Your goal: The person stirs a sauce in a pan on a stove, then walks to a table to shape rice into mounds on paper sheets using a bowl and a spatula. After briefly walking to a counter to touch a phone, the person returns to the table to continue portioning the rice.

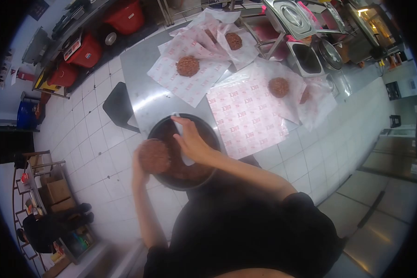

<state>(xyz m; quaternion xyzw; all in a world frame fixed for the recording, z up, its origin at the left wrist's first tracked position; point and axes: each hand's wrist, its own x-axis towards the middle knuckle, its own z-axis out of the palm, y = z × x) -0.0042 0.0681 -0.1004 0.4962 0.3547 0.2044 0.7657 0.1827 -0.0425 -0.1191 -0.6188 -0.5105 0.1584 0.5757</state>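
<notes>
My left hand [138,171] holds a round, coarse brown patty [154,156] beside the left rim of a large dark pot [216,134]. Brown, lumpy food [190,172] fills part of the pot. My right hand [190,140] is over the pot, its fingers around a white, flat tool [179,125] whose lower end reaches down toward the food. Similar brown patties lie on printed paper sheets: one at the upper middle [187,66], one behind it [233,41], one to the right [279,87]. A stack of printed paper [248,118] lies right of the pot.
The steel table [146,90] carries metal containers [306,59] at its back right. A black flat object [118,106] juts from its left edge. Red tubs [85,52] stand at the upper left. A person in dark clothes [46,229] is at the lower left, near shelves.
</notes>
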